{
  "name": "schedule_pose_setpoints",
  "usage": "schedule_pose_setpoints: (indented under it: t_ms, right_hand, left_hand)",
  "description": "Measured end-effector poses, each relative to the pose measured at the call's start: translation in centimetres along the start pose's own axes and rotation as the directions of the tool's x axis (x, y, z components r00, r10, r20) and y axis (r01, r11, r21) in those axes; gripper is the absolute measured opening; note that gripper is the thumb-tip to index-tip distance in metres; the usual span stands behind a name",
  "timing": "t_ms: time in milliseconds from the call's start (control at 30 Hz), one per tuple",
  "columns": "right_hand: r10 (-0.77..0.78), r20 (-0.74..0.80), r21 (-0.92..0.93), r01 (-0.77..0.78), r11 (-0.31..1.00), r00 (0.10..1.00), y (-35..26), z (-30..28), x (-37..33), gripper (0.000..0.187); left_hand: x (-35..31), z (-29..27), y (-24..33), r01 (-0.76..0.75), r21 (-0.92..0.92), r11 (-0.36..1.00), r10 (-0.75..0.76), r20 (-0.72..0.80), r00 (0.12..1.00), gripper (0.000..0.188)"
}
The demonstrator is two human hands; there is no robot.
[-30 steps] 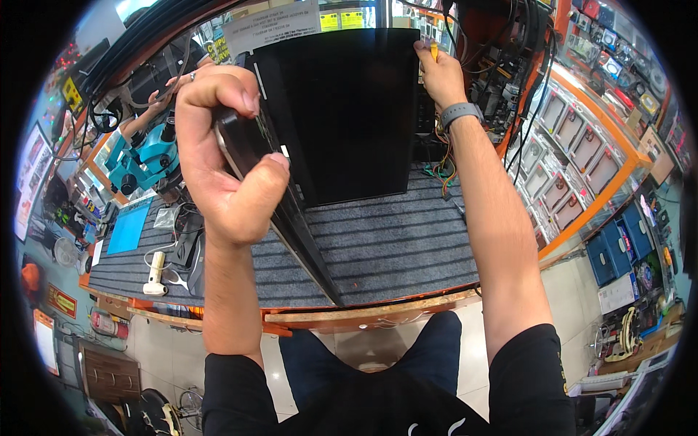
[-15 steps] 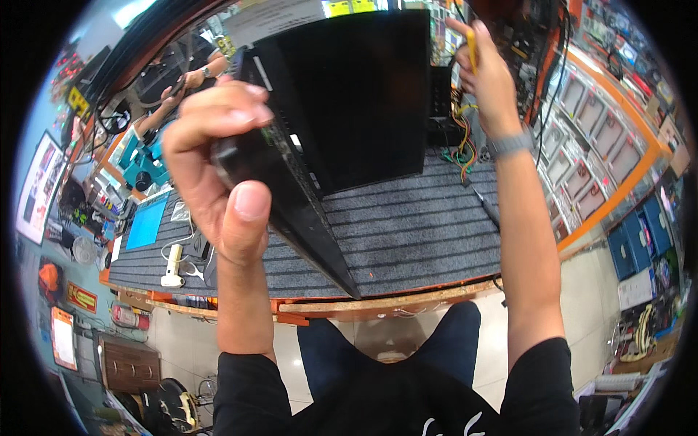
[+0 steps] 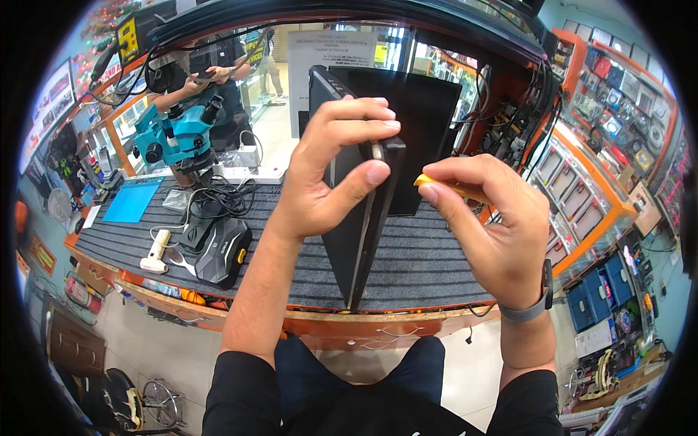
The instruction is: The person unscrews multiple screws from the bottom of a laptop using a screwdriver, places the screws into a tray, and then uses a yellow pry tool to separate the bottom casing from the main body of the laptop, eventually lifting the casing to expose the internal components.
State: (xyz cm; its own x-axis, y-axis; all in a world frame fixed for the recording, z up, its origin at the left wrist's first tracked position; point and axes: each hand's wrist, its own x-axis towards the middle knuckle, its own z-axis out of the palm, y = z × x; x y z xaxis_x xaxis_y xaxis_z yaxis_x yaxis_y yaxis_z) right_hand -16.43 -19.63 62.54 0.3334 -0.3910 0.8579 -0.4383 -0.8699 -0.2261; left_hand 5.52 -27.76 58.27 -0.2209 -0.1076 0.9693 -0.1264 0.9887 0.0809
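A thin black panel (image 3: 383,196), like a monitor seen along its edge, stands upright on the striped grey mat (image 3: 429,261). My left hand (image 3: 313,182) is closed around its upper near corner, with fingers over the top and thumb on the near side. To the right of the panel, my right hand (image 3: 502,225) pinches a slim yellow tool (image 3: 424,179), perhaps a plastic pry tool; its tip points at the panel, apart from it. Behind stands a dark screen (image 3: 429,109); whether it is joined to the panel, I cannot tell.
Left on the bench are a teal microscope (image 3: 171,138), a blue mat (image 3: 134,200), coiled black cables (image 3: 229,195), a black-and-grey device (image 3: 222,251) and a white handheld tool (image 3: 155,253). A glass showcase (image 3: 582,178) borders the right. Beyond the glass, another person's hands (image 3: 214,75) show.
My right hand has come down and nearer with the yellow tool, toward the panel. My left hand and the panel now appear farther right, the panel more upright. The head view has shifted.
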Motion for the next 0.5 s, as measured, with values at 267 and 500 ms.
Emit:
schedule_pose_setpoints:
  t_ms: [267,500]
  right_hand:
    - [0.147,0.082,0.107,-0.155,0.982,0.986,-0.6,-0.1,0.8,0.016]
    - [0.007,0.035,0.002,-0.007,1.000,0.999,-0.3,0.6,1.4,0.013]
  left_hand:
    - [0.3,-0.5,1.2,-0.034,0.023,0.999,0.034,-0.004,0.999,0.042]
    - [0.4,-0.8,1.0,-0.022,-0.002,1.000,0.022,0.027,0.999,0.040]
